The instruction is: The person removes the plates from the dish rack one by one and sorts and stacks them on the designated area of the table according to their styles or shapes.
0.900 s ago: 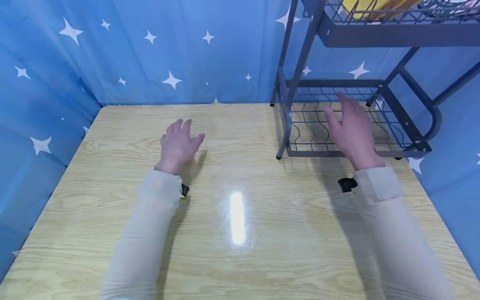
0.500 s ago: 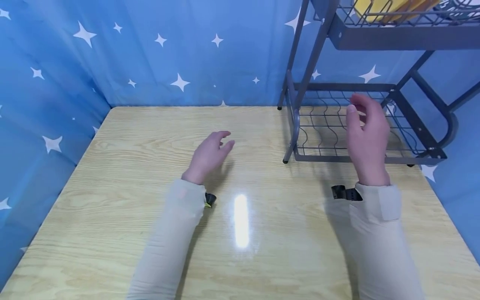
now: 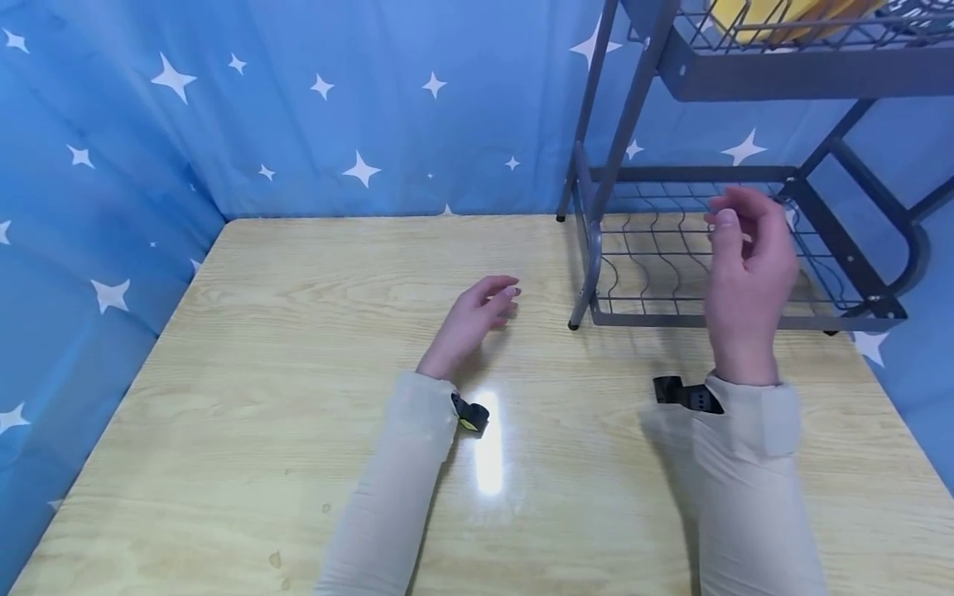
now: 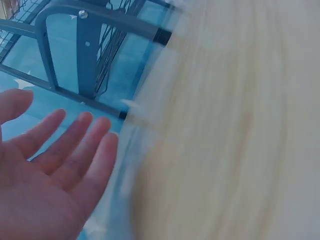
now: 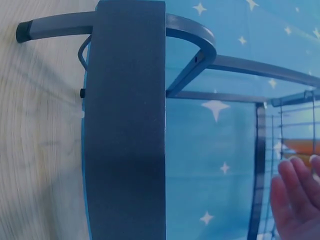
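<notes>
My left hand point(image 3: 471, 319) hovers over the wooden table, left of the dark grey two-tier wire rack point(image 3: 656, 319), with loosely bent fingers and nothing in them. In the left wrist view the palm and spread fingers of that hand point(image 4: 65, 170) show in front of the rack's side frame point(image 4: 87, 60). Before the rack, my right hand point(image 3: 749, 285) is raised, overlapping the lower basket in the head view; its fingers bend softly and hold nothing. The right wrist view has only the fingers of this hand point(image 5: 300, 195) at its right edge, beside the upper wire basket.
Yellow and orange items point(image 3: 790, 16) lie in the rack's upper basket, partly cut off by the frame. A blue curtain point(image 3: 298, 124) with white stars hangs behind and beside the table point(image 3: 224, 397). Black straps point(image 3: 469, 414) circle both wrists.
My left hand has moved right across the table toward the rack. My right hand has turned and its fingers have bent a little more. The view has shifted slightly.
</notes>
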Available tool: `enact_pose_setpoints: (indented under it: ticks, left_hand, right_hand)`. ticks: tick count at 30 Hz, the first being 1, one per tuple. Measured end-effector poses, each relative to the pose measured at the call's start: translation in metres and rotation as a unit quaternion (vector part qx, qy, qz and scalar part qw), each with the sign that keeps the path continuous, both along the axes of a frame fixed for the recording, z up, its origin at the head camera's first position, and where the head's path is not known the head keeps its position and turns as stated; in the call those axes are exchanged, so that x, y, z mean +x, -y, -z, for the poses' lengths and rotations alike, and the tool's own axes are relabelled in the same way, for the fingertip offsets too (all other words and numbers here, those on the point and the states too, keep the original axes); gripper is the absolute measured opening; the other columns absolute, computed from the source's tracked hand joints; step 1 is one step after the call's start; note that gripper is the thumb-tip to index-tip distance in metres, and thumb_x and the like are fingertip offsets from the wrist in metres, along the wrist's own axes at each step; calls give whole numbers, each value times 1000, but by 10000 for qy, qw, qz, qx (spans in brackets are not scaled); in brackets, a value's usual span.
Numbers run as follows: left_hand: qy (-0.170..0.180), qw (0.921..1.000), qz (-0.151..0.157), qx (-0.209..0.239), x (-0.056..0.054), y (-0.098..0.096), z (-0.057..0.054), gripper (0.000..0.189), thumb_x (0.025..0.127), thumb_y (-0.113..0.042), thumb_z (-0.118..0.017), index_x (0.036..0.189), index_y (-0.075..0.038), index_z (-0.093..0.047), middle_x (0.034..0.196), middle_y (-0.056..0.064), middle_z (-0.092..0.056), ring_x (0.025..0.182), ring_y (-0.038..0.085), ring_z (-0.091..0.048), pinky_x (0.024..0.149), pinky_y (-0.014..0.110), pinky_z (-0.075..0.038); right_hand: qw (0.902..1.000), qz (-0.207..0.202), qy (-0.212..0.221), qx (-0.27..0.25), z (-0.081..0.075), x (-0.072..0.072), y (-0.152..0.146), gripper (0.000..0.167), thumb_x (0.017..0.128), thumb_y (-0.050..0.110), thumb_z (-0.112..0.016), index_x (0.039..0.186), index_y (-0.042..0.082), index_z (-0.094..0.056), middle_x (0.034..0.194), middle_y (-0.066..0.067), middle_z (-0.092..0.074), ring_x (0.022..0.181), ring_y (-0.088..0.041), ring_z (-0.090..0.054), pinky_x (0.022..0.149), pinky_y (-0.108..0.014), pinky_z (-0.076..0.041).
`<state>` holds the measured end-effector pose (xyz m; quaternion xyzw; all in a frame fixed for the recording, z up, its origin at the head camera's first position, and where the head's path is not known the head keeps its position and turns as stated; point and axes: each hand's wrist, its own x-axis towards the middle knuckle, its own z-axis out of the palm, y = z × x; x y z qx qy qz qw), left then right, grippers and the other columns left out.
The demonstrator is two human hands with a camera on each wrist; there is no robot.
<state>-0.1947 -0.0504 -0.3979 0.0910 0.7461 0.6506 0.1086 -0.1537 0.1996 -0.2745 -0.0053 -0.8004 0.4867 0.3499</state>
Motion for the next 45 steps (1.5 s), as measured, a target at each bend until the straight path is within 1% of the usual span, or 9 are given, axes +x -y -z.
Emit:
enact_pose_setpoints:
  ticks: [6,10,14,18,22,29,36,41,45]
  left_hand:
    - [198,9961,-108,854,3,-7,6,38,91,-37,-48,121,-14,-51,118,4,-55,107,22,-53,88,39,-44]
    - [237,9921,411,1160,7,-27,1,43,92,-33,-47,127,-8,-45,125,10,-49,114,27,-48,92,41,-40]
    - [65,9906,1094,822,13,-51,-7,47,94,-29,-45,135,-9,-35,132,8,-44,117,21,-45,95,36,-38]
    - [-5,9885,1486,266,14,-63,-2,55,92,-37,-46,140,-18,-28,139,-4,-36,122,8,-38,98,27,-32]
    - [-46,9897,1431,-75,8,-70,12,61,89,-47,-46,141,-22,-26,140,-9,-32,124,2,-31,100,25,-28]
    - [142,9922,1232,-126,3,-71,20,54,87,-54,-42,135,-30,-35,125,-9,-49,101,11,-56,94,31,-37]
    - [357,9891,1408,235,5,-69,8,44,92,-37,-45,133,-21,-42,125,-3,-51,98,20,-60,94,30,-37]
    - [531,9884,1389,322,10,-66,-1,42,94,-30,-45,133,-16,-42,126,-1,-50,100,25,-59,93,30,-39]
    - [446,9904,1302,156,9,-61,-2,42,93,-31,-45,133,-18,-43,125,0,-51,98,24,-60,93,28,-38]
  right_hand:
    - [9988,-435,-75,203,1,-4,25,28,94,21,-43,120,13,-51,111,0,-56,98,-8,-51,77,-21,-38]
    - [9982,-535,-131,221,0,-4,28,27,94,18,-43,119,11,-52,109,-2,-57,97,-11,-54,75,-20,-38]
    - [9984,-491,-146,241,4,-8,16,28,94,19,-43,120,15,-52,109,0,-58,97,-13,-54,75,-21,-38]
    - [9985,-443,-191,247,13,-15,9,28,94,20,-44,120,19,-52,108,3,-58,96,-11,-54,75,-21,-39]
    - [9982,-507,-286,144,9,-12,14,27,93,19,-44,119,18,-52,106,2,-58,95,-11,-54,75,-22,-38]
    - [9957,-559,-737,35,-13,8,26,28,93,13,-41,120,13,-50,107,-2,-58,98,-14,-53,81,-23,-38]
    - [9869,-340,-1564,189,-18,0,14,35,89,11,-43,125,11,-46,109,2,-57,105,-15,-51,91,-26,-35]
    - [9849,-131,-1722,138,-25,-7,3,42,88,10,-42,130,9,-39,113,6,-53,108,-13,-47,93,-26,-33]
    - [9813,209,-1873,399,-38,-15,-2,46,88,10,-43,132,2,-36,118,6,-47,110,-9,-42,95,-24,-30]
